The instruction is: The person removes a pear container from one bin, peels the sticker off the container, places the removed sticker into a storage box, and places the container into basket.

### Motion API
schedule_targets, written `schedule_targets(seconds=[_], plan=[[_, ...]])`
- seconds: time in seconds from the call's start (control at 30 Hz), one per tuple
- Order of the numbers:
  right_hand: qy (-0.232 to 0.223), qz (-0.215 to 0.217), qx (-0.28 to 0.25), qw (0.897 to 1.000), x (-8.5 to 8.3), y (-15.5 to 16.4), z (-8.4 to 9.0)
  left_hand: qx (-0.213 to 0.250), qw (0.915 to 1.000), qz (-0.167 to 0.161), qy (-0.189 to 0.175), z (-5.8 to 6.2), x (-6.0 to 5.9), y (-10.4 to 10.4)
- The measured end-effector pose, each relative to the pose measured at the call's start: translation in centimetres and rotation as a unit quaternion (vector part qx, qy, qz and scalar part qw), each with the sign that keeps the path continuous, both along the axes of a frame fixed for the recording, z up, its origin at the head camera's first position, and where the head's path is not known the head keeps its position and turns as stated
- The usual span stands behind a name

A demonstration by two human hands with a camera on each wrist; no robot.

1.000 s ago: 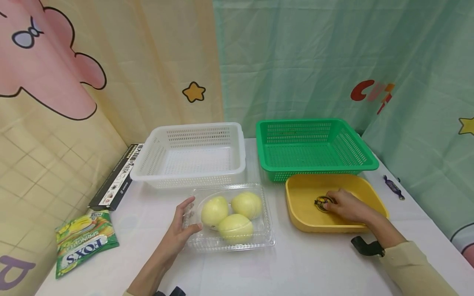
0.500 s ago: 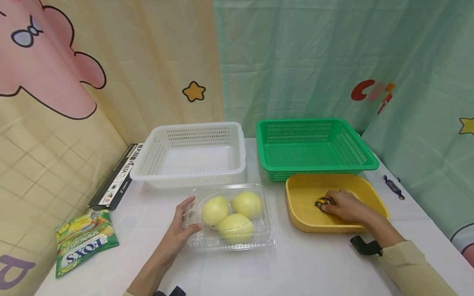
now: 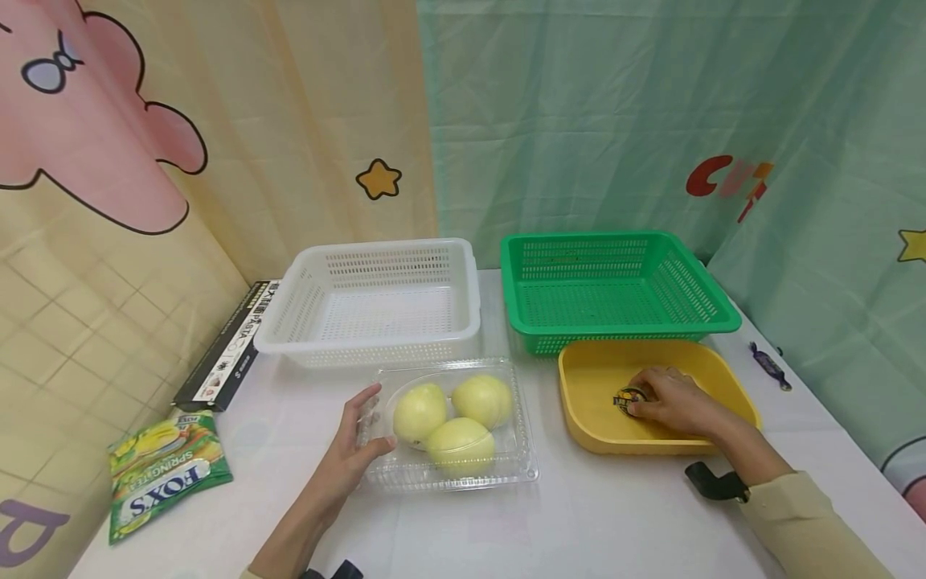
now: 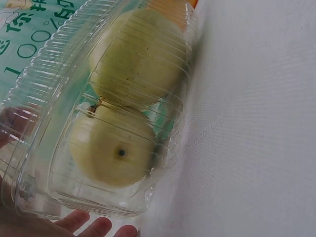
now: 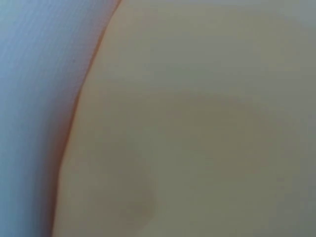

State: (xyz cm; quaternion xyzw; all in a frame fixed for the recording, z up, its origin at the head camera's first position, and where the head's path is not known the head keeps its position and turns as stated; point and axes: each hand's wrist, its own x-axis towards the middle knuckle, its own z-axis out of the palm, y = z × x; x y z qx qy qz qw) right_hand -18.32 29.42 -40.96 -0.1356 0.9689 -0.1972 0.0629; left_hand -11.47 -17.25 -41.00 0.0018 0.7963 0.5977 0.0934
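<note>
A clear plastic clamshell box (image 3: 517, 458) holds three pale yellow-green fruits (image 3: 463, 446), which look like pears. My left hand (image 3: 354, 450) grips the box's left end, its thumb on the near corner of the lid; in the left wrist view its fingertips (image 4: 96, 227) lie against the end wall. Inside a yellow tray (image 3: 589, 434), my right hand (image 3: 673, 400) pinches a small round item (image 3: 628, 400) with a black and yellow label, partly hidden under the fingers. The right wrist view is filled by the tray's blurred wall (image 5: 197, 148).
Behind stand a white basket (image 3: 369, 346) and a green basket (image 3: 615, 330), the green one right behind the tray. At left lie a black pasta box (image 3: 227, 350) and a green Fox's candy bag (image 3: 170, 478). A purple wrapped candy (image 3: 769, 367) lies at the right edge.
My right hand and the round item have shifted very slightly within the yellow tray. My left hand and the fruit box have stayed in place.
</note>
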Motion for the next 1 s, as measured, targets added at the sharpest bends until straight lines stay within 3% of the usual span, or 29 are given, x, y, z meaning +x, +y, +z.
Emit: schedule_targets(seconds=[0.4,0.63,0.8,1.0], plan=[[0.050,0.015,-0.014,0.999,0.2,0.2,0.7,-0.003,1.0000,-0.001,0.001,0.0,0.0,0.0],[0.027,-0.003,-0.036,0.999,0.4,0.5,2.2,0.000,1.0000,-0.003,0.003,0.1,0.0,0.0],[0.044,0.003,-0.048,0.998,0.7,0.8,3.6,0.002,1.0000,-0.003,0.000,0.2,0.1,0.0],[0.037,-0.024,-0.055,0.998,0.9,1.2,4.9,0.003,1.0000,-0.003,0.000,0.2,0.1,0.0]])
